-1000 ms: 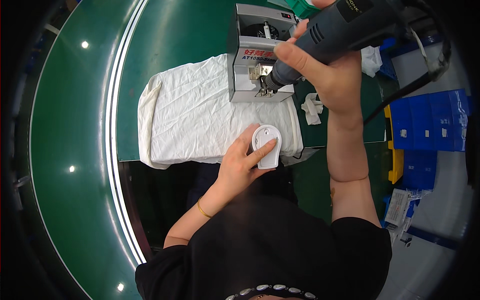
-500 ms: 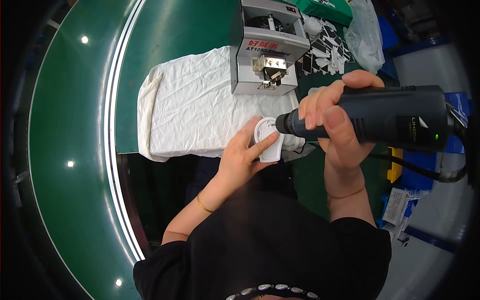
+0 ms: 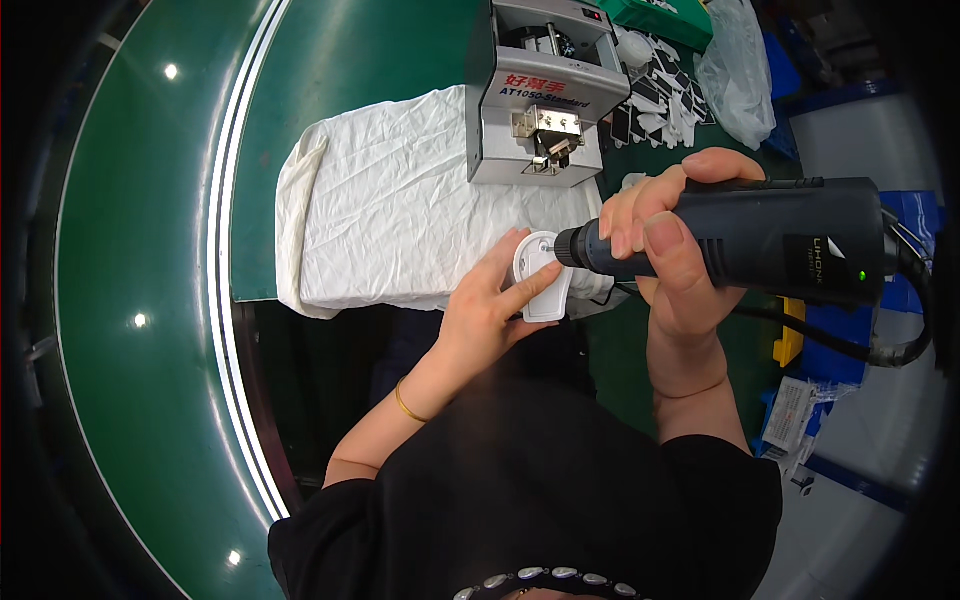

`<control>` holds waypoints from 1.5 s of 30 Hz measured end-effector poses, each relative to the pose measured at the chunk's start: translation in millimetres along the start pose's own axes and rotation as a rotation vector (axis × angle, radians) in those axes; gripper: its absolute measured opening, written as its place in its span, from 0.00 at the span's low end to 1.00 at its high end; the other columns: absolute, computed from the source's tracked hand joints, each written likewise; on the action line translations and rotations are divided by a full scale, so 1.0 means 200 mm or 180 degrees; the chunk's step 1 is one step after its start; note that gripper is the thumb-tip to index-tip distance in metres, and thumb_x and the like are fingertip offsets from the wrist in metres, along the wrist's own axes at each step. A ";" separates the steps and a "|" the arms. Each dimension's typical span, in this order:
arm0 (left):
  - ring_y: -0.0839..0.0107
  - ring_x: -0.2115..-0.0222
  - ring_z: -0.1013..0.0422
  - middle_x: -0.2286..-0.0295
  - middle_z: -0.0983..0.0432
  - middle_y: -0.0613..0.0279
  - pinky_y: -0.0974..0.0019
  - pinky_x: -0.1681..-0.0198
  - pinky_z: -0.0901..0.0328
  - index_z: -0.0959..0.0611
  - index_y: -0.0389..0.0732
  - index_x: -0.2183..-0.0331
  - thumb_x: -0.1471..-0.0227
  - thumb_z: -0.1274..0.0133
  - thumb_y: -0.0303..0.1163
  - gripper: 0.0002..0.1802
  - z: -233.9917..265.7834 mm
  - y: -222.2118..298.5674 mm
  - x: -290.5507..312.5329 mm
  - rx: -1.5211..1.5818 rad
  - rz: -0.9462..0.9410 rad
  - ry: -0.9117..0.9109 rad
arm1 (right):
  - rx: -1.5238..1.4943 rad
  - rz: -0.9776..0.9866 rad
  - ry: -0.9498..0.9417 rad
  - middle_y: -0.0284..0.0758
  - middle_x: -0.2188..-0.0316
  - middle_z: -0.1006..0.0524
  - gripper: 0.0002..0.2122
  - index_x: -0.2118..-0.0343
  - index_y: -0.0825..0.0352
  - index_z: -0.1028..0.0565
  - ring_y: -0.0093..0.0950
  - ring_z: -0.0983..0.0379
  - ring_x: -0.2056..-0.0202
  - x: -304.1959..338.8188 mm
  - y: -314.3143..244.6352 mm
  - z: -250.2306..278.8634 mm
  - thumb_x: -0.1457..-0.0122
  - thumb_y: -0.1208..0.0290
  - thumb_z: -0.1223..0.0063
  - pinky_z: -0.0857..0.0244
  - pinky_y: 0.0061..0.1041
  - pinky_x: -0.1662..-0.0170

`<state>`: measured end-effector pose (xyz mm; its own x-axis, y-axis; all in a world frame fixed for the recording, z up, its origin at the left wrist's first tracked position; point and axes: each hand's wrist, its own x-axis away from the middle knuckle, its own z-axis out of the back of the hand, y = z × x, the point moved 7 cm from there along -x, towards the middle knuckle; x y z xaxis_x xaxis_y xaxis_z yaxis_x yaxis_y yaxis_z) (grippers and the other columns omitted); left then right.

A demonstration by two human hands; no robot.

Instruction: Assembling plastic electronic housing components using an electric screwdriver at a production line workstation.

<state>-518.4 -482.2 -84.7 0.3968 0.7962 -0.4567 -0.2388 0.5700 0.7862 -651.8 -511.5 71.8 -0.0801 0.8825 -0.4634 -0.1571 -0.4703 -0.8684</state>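
Observation:
A black electric screwdriver (image 3: 770,235) with a cable at its rear lies level in my right hand (image 3: 665,225), whose fingers wrap round its front part. A small green light glows near its back end. Its tip meets a white plastic housing (image 3: 541,295), rounded at one end and squared at the other. My left hand (image 3: 487,310) grips that housing, thumb on its inner face and the other fingers behind. Whether a screw sits under the tip is too small to tell.
Beyond my hands a grey screw feeder (image 3: 535,100) stands beside a white cloth (image 3: 380,205) on the green table. Black and white flat parts (image 3: 665,100) lie heaped at the far right, near a clear plastic bag (image 3: 735,75) and a green bin (image 3: 660,18). A yellow bin (image 3: 790,332) shows at right.
Both hands, the housing and the screwdriver keep nearly the same pose, with the tip still at the housing. The view has shifted slightly, so the screw feeder appears a little further right.

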 end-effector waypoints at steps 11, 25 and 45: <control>0.43 0.48 0.31 0.44 0.34 0.40 0.54 0.49 0.30 0.19 0.53 0.48 0.74 0.26 0.28 0.43 0.00 0.00 0.00 0.0046 -0.0033 0.0041 | -0.0286 -0.0030 0.0034 0.34 0.75 0.30 0.17 0.52 0.63 0.40 0.24 0.31 0.75 -0.01 0.01 -0.04 0.42 0.79 0.48 0.32 0.33 0.64; 0.44 0.47 0.31 0.45 0.33 0.41 0.54 0.49 0.31 0.19 0.53 0.48 0.74 0.26 0.28 0.43 -0.01 0.00 0.01 -0.0011 -0.0030 0.0048 | -0.0232 0.0033 0.0009 0.35 0.74 0.29 0.20 0.49 0.67 0.40 0.25 0.30 0.75 -0.01 0.06 -0.05 0.42 0.80 0.48 0.32 0.33 0.66; 0.47 0.46 0.32 0.43 0.35 0.43 0.54 0.47 0.32 0.18 0.51 0.50 0.71 0.25 0.29 0.40 -0.02 0.02 0.00 -0.0305 -0.0032 -0.0095 | -0.1124 -0.0162 0.0776 0.35 0.75 0.24 0.18 0.52 0.71 0.33 0.24 0.27 0.76 -0.04 0.12 0.19 0.45 0.79 0.42 0.32 0.24 0.69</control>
<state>-523.9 -478.8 -83.3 0.4256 0.7848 -0.4505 -0.3178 0.5958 0.7376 -691.4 -530.1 62.2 0.1605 0.8980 -0.4097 0.1950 -0.4357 -0.8787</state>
